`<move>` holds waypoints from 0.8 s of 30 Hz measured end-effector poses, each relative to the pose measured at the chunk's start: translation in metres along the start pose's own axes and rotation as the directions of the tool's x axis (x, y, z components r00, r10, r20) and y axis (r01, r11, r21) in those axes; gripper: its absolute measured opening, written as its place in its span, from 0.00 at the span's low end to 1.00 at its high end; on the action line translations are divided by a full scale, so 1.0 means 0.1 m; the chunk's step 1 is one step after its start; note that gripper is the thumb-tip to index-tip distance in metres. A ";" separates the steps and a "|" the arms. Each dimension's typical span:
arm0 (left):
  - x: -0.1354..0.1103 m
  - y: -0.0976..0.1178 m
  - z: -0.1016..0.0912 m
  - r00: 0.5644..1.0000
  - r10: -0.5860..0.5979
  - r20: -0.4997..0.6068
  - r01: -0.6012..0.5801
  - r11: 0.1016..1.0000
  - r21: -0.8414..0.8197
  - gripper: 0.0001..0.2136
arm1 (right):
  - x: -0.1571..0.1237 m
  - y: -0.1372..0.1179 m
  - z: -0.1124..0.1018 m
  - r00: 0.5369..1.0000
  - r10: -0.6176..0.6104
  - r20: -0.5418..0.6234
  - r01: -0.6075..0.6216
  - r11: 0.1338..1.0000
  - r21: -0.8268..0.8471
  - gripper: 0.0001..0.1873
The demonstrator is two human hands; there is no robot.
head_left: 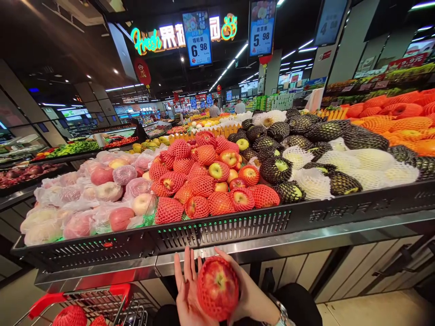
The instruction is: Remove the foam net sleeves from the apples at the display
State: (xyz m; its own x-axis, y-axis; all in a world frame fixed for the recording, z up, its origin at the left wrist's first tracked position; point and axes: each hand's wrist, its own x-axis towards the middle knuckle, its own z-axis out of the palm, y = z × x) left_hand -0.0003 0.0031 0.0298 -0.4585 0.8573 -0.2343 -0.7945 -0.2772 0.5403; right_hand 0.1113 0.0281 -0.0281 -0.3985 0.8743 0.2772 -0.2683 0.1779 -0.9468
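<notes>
A red apple (218, 286) in a red foam net is held low in front of me, stem side up. My right hand (249, 290) is closed round its right side, with a metal watch (282, 312) on the wrist. Partly behind the apple on the left, my left hand (187, 287) lies palm up with its fingers stretched out, its palm against or close to the fruit. Beyond both hands, red-netted apples (200, 181) are heaped in a black slotted crate (224, 232).
A shopping cart (90, 296) with a red-netted fruit (70, 316) stands at lower left. Bagged apples (102, 190) fill the crate's left side; black-netted green fruit (276, 168) and white-netted fruit (360, 163) lie right. A metal ledge (272, 246) runs below. Price screens (197, 38) hang overhead.
</notes>
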 end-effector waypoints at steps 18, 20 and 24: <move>0.72 1.08 -0.69 0.834 0.542 0.106 -0.549 0.792 0.266 0.12 | 1.81 -2.23 -1.59 0.704 -0.589 -0.397 -0.195 0.377 -0.905 0.45; 0.81 1.34 -0.73 0.790 0.604 0.104 -0.601 0.729 0.328 0.10 | 1.98 -2.18 -1.71 0.728 -0.468 -0.501 -0.365 0.354 -0.861 0.43; 0.95 1.95 -0.82 0.640 0.764 0.083 -0.714 0.551 0.433 0.08 | 2.03 -2.02 -1.78 0.707 -0.365 -0.606 -0.496 0.356 -0.792 0.41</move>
State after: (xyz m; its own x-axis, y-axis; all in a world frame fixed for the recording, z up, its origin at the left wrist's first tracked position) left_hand -0.2308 -0.0050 0.0467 -0.8670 0.3735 0.3300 0.0617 -0.5767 0.8146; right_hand 0.2404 0.2500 0.1907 0.3481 0.8266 0.4423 0.7966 -0.0120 -0.6045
